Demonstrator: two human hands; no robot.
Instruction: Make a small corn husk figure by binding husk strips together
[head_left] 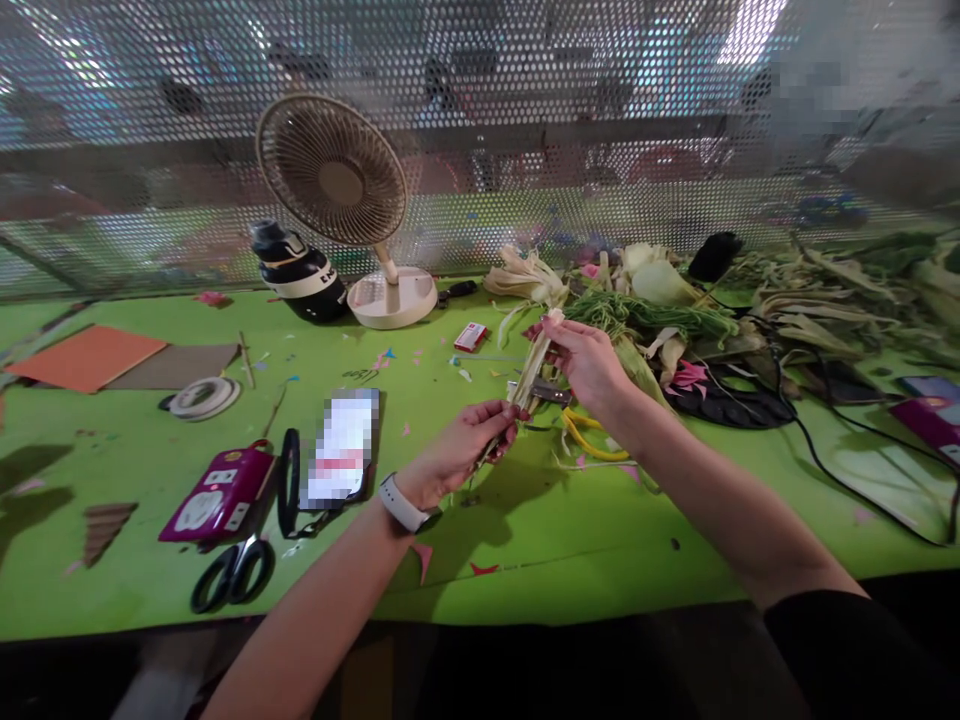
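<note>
Both my hands hold one pale, dry corn-husk strip (531, 372) above the green table (525, 530). My left hand (466, 447), with a white watch on the wrist, pinches its lower end. My right hand (587, 360) grips the upper end, next to a heap of husks and green leaves (660, 310). Yellow-handled pliers (589, 437) lie on the table just below my right hand.
A small desk fan (341, 185) and a black-and-white bottle (296, 270) stand at the back by a perforated metal screen. A phone (343, 450), a magenta box (221, 492), black scissors (232, 572), a tape roll (202, 397), orange card (86, 357) and black cables (847, 450) lie around.
</note>
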